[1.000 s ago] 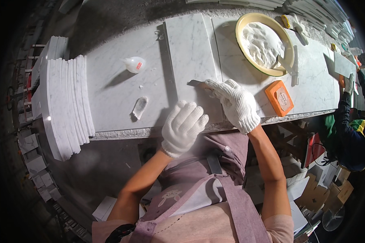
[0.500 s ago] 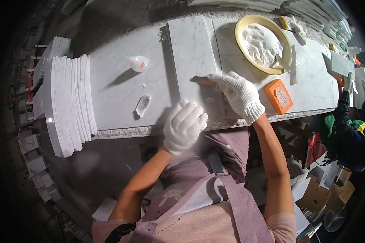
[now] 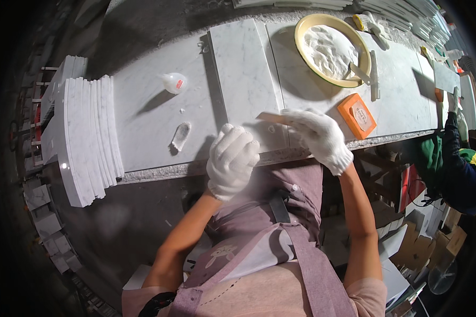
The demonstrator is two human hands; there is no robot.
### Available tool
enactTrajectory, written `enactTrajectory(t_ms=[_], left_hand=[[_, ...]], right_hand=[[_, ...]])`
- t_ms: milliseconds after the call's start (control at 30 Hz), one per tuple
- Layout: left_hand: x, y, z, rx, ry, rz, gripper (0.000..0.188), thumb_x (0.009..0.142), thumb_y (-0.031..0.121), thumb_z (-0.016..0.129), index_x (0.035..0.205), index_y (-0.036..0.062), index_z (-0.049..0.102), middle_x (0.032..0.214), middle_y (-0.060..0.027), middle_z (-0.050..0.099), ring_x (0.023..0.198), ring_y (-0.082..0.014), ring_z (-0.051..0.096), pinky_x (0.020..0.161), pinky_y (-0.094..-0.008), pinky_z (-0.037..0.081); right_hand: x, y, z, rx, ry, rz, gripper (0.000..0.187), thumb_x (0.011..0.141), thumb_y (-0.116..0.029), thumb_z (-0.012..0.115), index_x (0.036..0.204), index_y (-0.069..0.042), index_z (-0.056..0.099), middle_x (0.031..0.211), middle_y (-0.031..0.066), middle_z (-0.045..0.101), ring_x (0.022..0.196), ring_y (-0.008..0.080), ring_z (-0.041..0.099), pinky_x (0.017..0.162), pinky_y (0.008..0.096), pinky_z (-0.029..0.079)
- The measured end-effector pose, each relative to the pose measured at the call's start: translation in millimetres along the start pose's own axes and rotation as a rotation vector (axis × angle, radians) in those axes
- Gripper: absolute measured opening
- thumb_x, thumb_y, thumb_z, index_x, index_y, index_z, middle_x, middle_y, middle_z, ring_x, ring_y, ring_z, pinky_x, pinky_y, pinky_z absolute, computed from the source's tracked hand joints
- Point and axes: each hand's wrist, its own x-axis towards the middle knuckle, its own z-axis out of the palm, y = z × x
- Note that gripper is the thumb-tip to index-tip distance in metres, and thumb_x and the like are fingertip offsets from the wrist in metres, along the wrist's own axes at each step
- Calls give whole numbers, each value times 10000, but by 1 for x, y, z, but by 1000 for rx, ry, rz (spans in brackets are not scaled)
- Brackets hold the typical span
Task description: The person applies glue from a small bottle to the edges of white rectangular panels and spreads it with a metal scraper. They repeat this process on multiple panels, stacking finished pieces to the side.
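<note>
My left hand (image 3: 232,161), in a white knitted glove, is at the near left corner of a long white marble strip (image 3: 246,68). Its fingers are curled in, and what they may hold is hidden. In my gloved right hand (image 3: 320,134) is a small flat scraper (image 3: 272,117), its blade pointing left over the near part of the strip. A pale crumb (image 3: 271,128) lies on the strip under it. The strip rests on larger marble slabs (image 3: 195,113) along the bench.
Left stands a stack of marble slabs (image 3: 90,132). A white squeeze bottle (image 3: 173,83) and a white glove-like finger piece (image 3: 181,136) lie nearby. To the right are a yellow basin (image 3: 303,58) of white paste, an orange box (image 3: 357,116) and another person's arm (image 3: 450,134).
My right hand has drawn nearer to me, and the scraper has tilted so its flat face shows lighter. My left hand has turned slightly and shifted a little left. The whole view has shifted slightly.
</note>
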Motion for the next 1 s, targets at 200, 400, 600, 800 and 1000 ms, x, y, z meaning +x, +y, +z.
enactTrajectory(t_ms=[200, 400, 600, 800, 1000], left_hand=[[2, -7, -14, -88, -168, -21, 346, 987, 291, 710, 1205, 23, 702, 1275, -163, 676, 1217, -398, 643, 1099, -570, 487], [11, -4, -3, 102, -258, -95, 414, 973, 337, 694, 1280, 60, 715, 1404, -141, 635, 1405, -375, 530, 1225, -570, 383], [29, 23, 9, -254, -316, 136, 483, 1077, 490, 557, 1199, 67, 756, 1240, -127, 720, 1226, -340, 655, 1154, -519, 454], [20, 16, -2, -51, -170, 14, 373, 1065, 334, 633, 1282, 41, 712, 1293, -154, 696, 1260, -344, 646, 1151, -527, 469], [-1, -18, 2, 45, -93, 26, 323, 975, 213, 706, 1248, 42, 714, 1276, -130, 701, 1264, -339, 649, 1130, -532, 497]], right_hand=[[-91, -2, -2, 390, 320, 463, 474, 1020, -118, 664, 1474, 11, 615, 971, 32, 683, 661, 56, 554, 605, 215, 460], [-128, -2, 41, 759, 556, 582, 732, 1013, -350, 760, 1571, 28, 476, 834, 20, 622, 538, 52, 506, 463, 208, 402], [-105, -15, 24, 826, 543, 436, 768, 1031, -353, 736, 1614, 25, 409, 873, 29, 607, 551, 77, 530, 458, 214, 421], [-66, -36, -36, 580, 672, 487, 487, 1020, -161, 722, 1458, 28, 626, 950, 26, 692, 752, 76, 617, 654, 226, 523], [0, -27, -67, -178, 551, 404, 324, 986, -123, 715, 1301, -54, 743, 953, 86, 779, 854, 146, 727, 776, 321, 574]])
